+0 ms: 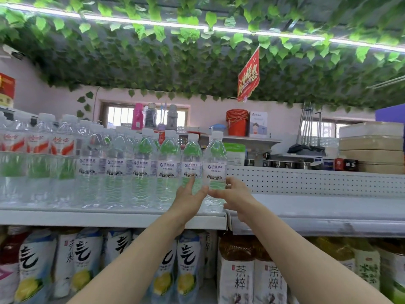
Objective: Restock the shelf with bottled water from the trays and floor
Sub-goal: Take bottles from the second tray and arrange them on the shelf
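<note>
End bottle (215, 163) stands upright at the right end of the front row on the top shelf (109, 218). My right hand (235, 197) is on its lower part, fingers curled across the front w/ thumb up the side, so it's a loose grip. My left hand (187, 197) is just left of the end bottle, fingers straight and pressing where it meets the next bottle (192, 159), holding nothing.

Risks, imo: nothing stands right of the end bottle, so a hard shove could tip it over that way. A push to the left could rock the next bottle and the row beyond it. Letting go before it sits flat could bring it fwd off the lip.

Can't see: the end bottle's base (my hands cover it), the trays, the floor, or how many rows stand behind. Bottles far left of it are blurred and their labels are unreadable.
</note>
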`<state>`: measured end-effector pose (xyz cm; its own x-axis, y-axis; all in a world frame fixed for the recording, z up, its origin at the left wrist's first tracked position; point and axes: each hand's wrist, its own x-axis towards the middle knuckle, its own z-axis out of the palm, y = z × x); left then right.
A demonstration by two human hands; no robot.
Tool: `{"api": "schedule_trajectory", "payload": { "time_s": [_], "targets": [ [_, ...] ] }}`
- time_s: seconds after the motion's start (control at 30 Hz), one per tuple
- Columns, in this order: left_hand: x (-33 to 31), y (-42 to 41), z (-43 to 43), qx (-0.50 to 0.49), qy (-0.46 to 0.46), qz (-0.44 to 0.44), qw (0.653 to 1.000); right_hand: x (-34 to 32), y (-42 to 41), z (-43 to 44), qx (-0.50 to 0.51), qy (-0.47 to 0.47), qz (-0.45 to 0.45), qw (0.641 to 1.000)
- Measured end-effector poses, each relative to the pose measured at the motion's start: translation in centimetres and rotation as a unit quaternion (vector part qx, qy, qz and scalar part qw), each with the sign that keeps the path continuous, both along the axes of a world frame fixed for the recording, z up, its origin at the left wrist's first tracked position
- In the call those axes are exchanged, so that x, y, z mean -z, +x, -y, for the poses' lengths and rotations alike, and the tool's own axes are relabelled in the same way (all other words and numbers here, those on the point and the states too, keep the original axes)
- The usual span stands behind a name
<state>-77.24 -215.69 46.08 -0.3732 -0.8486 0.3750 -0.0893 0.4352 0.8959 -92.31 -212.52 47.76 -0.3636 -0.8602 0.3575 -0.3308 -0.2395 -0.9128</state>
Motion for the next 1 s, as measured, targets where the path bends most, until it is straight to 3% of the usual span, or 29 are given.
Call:
{"api": "schedule_trajectory", "payload": {
  "time_s": [0.87,0.93,1.0],
  "targets": [
    [-1.0,-0.4,-0.4,-0.019,0.056,0.14,0.988,-0.2,-1.7,3.4,-0.004,0.011,-0.063,0.998],
    [-0.6,-0.4,-0.3,-0.035,0.029,0.144,0.989,0.0,-2.0,3.8,-0.002,0.01,-0.069,0.998],
    [0.0,-0.6,-0.7,-0.086,-0.067,0.14,0.984,0.2,-2.1,3.9,0.002,0.008,-0.079,0.997]
  ]
}}
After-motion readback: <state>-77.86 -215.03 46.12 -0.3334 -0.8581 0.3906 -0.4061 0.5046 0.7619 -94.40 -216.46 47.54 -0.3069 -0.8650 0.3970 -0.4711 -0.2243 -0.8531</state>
